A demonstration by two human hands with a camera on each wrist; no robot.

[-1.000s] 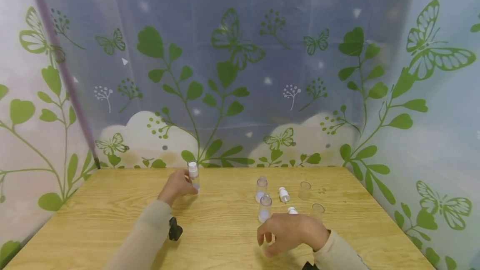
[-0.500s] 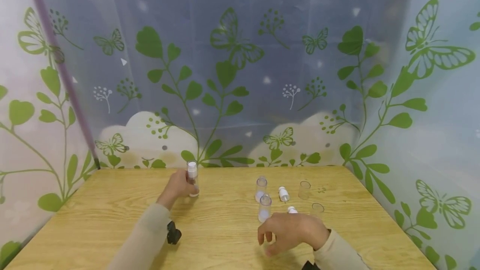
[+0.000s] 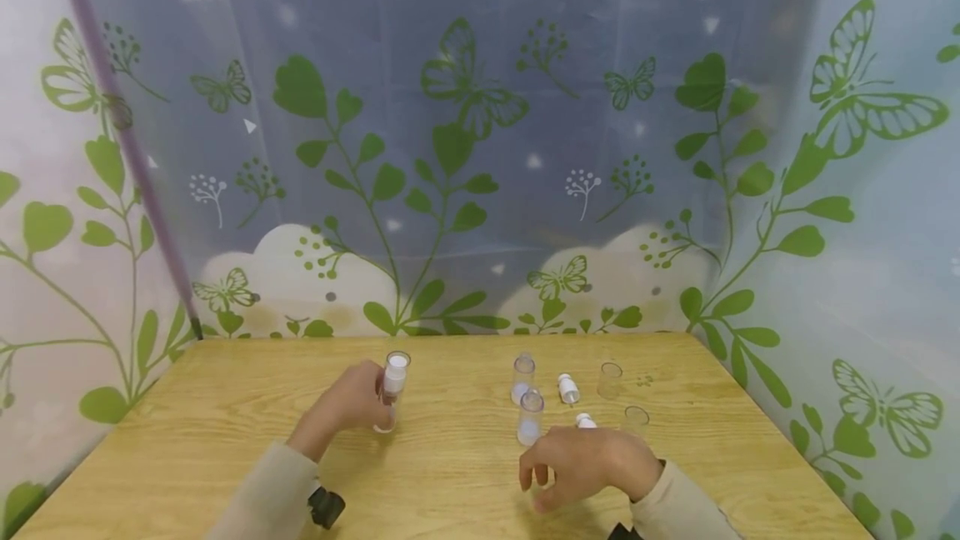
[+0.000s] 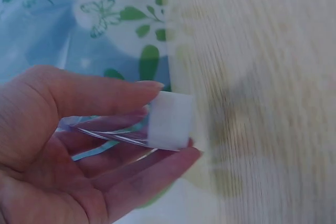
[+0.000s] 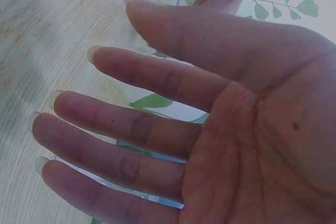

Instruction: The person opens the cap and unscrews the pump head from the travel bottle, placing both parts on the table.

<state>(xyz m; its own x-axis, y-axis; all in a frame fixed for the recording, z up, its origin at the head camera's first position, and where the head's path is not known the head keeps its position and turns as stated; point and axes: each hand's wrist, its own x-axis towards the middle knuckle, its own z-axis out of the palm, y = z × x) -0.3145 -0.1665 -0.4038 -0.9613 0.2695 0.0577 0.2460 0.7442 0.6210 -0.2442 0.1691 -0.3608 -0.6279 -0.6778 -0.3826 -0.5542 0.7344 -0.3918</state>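
In the head view my left hand (image 3: pixel 351 402) grips a small clear pump bottle (image 3: pixel 394 375) with a white top, close over the table's left half and tilted a little. The left wrist view shows the thumb on one side and curled fingers on the other, with the bottle's white end (image 4: pixel 170 120) sticking out between them. My right hand (image 3: pixel 585 465) hovers near the front with loosely bent fingers and nothing in it. Just beyond it stand two clear open bottles (image 3: pixel 523 377). White pump tops (image 3: pixel 567 388) lie beside them, one partly hidden by my right hand.
Two clear caps (image 3: pixel 610 382) stand right of the pump tops, the nearer one partly behind my right hand. Everything sits on a wooden table (image 3: pixel 442 473). A printed curtain (image 3: pixel 480 190) with butterflies and leaves hangs along the table's back edge and sides.
My left hand has drawn the pump bottle nearer to me from the table's back edge, and the bottle now leans slightly. My right hand has barely moved.
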